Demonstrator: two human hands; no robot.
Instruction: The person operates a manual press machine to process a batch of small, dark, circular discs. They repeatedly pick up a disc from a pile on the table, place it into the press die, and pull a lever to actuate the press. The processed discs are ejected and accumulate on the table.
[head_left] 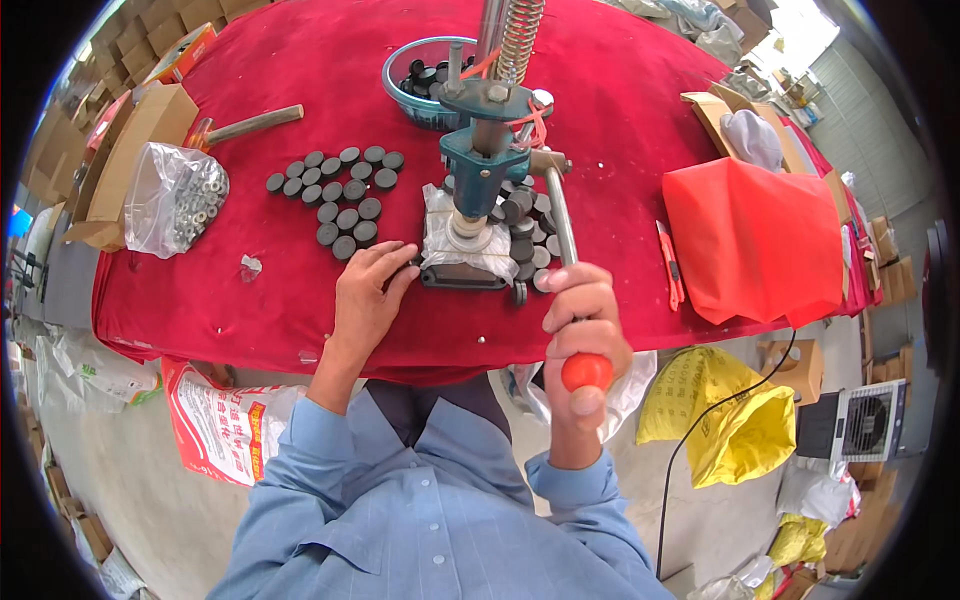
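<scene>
My right hand point(585, 335) is wrapped round the lever point(562, 215) of a dark green hand press point(484, 165), near its red ball knob point(586, 371). Under the press, the ram's pale tip point(467, 228) is down over a base point(464, 276) covered with clear plastic wrap point(440, 240). My left hand point(368, 293) rests on the red cloth just left of that base. Its thumb and fingers are drawn together at a small dark thing I cannot make out. Black round caps point(347, 219) lie grouped beyond my left hand, and more caps point(522, 228) are heaped right of the press.
A blue basket point(392, 92) of black parts stands behind the press. At left are a hammer point(255, 125), a bag of metal rings point(170, 205) and a cardboard box point(135, 150). A red cutter knife point(669, 265) and a red cloth bag point(755, 240) lie at right.
</scene>
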